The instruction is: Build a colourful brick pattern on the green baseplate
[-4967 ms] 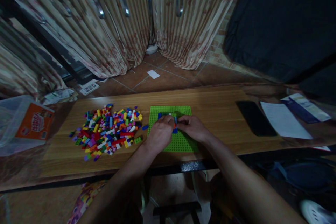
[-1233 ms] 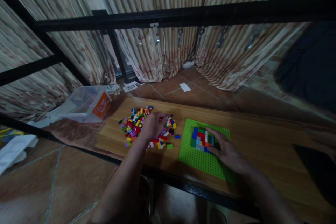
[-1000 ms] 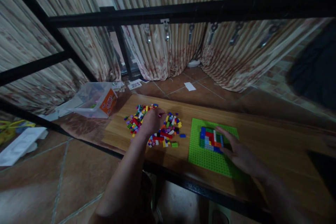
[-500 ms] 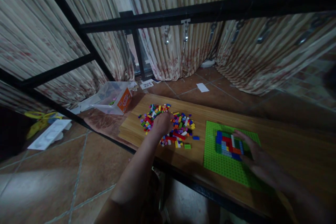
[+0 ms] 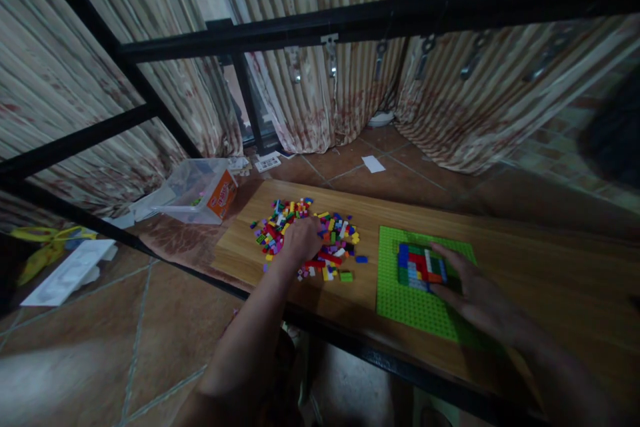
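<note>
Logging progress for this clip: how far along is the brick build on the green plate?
Done: a small flat patch of bricks covers part of the green baseplate. In hand: the left hand is down in the loose brick pile; whether it grips one cannot be told. The right hand rests flat on the plate beside the patch. Left: most studs are bare and many bricks remain loose.

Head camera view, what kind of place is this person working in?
Probably a room in a home, not a workshop: striped curtains hang to a tiled floor, and a wooden table holds a pile of toy bricks and a green baseplate.
</note>
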Demonstrator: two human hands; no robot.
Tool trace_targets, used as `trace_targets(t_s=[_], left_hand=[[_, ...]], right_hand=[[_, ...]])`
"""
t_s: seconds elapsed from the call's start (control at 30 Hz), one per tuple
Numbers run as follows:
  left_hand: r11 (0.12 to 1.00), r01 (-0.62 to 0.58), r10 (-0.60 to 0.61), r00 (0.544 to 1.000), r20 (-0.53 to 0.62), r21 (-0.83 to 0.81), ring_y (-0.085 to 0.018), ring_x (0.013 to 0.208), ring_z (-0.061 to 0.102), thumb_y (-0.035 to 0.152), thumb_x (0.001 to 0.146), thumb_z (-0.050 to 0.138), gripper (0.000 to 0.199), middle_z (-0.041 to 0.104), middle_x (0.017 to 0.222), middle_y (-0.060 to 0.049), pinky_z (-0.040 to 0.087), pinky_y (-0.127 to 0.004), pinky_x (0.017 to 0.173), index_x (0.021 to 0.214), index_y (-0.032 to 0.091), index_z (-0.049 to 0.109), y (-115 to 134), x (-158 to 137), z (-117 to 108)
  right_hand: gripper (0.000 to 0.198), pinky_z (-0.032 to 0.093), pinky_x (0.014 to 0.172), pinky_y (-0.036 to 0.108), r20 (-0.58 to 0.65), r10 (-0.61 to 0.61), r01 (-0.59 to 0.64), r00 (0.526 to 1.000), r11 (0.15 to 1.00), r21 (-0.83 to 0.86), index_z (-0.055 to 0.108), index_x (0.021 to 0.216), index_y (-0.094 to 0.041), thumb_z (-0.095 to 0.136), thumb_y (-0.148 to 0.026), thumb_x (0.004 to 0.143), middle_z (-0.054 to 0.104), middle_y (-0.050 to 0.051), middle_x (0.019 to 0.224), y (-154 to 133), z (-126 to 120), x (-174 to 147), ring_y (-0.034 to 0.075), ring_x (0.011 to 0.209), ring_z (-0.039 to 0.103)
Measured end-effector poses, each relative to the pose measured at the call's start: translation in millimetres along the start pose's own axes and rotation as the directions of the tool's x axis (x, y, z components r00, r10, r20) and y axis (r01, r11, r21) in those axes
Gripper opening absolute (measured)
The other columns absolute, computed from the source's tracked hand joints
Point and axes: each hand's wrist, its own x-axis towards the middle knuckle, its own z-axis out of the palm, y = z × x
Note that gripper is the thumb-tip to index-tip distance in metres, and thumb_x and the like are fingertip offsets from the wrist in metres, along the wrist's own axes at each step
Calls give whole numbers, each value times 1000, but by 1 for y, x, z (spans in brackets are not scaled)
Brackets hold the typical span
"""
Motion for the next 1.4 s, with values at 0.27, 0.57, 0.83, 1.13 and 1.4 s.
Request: trace_targets(t_s=[0.27, 0.57, 0.83, 1.13, 1.4], left_hand=[[838, -217, 235, 972, -27, -500, -17, 77, 64, 14, 78, 53, 19, 70, 80, -2, 49, -24, 72, 87, 15, 70, -3, 2, -3], [726, -458, 328, 886, -327, -513, -17, 92, 61, 18, 88, 51, 19, 63, 99, -8, 49, -28, 84, 101, 17, 64, 97, -50, 32], [653, -430, 330, 902, -277, -623, -18, 90, 61, 19, 89, 52, 17, 64, 94, -7, 49, -29, 81, 99, 17, 65, 106, -51, 45], [88, 130, 119, 983, 140, -988, -10, 61, 59, 32, 72, 70, 22, 63, 74, -1, 52, -24, 65, 82, 13, 66, 91, -33, 35], [30, 191, -23, 981, 191, -981, -9, 62, 61, 30, 65, 75, 38, 67, 84, -2, 52, -24, 65, 99, 15, 69, 68, -19, 8]], right_hand=[[39, 46, 97, 48, -276, 72, -2, 959, 969, 247, 60, 119, -26, 55, -45, 85, 64, 8, 120, -32, -6, 4, 27, 111, 59], [37, 50, 55, 26, -138, 360, -52, 923, 471, 881, 69, 90, -19, 74, -47, 68, 65, 0, 68, -98, 23, 12, 12, 58, 58], [27, 53, 57, 27, -102, 400, -46, 911, 346, 937, 70, 77, -19, 78, -41, 64, 67, -1, 61, -92, 24, 8, 11, 54, 60], [20, 52, 63, 30, -172, 283, -38, 944, 607, 794, 71, 92, -22, 65, -35, 79, 70, 2, 75, -93, 37, 5, 15, 64, 63], [21, 51, 79, 35, -218, 68, 33, 974, 902, 430, 69, 95, -22, 52, -18, 84, 70, 7, 93, -118, 64, 8, 20, 85, 65]])
